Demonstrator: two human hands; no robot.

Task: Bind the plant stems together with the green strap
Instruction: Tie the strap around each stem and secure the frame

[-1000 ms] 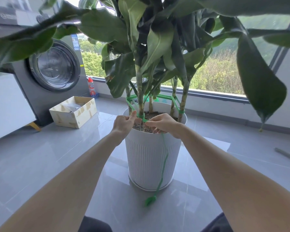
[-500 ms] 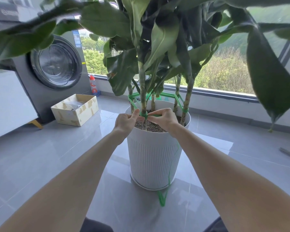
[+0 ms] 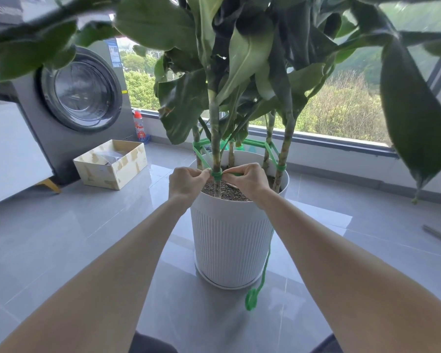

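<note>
A tall leafy plant stands in a white ribbed pot (image 3: 229,240) on the floor. A green strap (image 3: 216,175) is wound around the near stem (image 3: 215,138) just above the soil and runs on around the other stems higher up. My left hand (image 3: 186,183) pinches the strap at the stem's left side. My right hand (image 3: 247,180) pinches it at the right side. The strap's loose tail hangs down the pot's right side to a small coil (image 3: 251,299) near the floor.
A grey washing machine (image 3: 69,103) stands at the back left, with an open cardboard box (image 3: 112,164) in front of it and a red-capped bottle (image 3: 139,128) by the window. Big leaves hang overhead and at the right. A grey rod (image 3: 438,235) lies at the far right.
Both hands rose from the soil's edge to the wrap on the near stem and closed in on it. The hanging tail swung from the pot's front to its right side.
</note>
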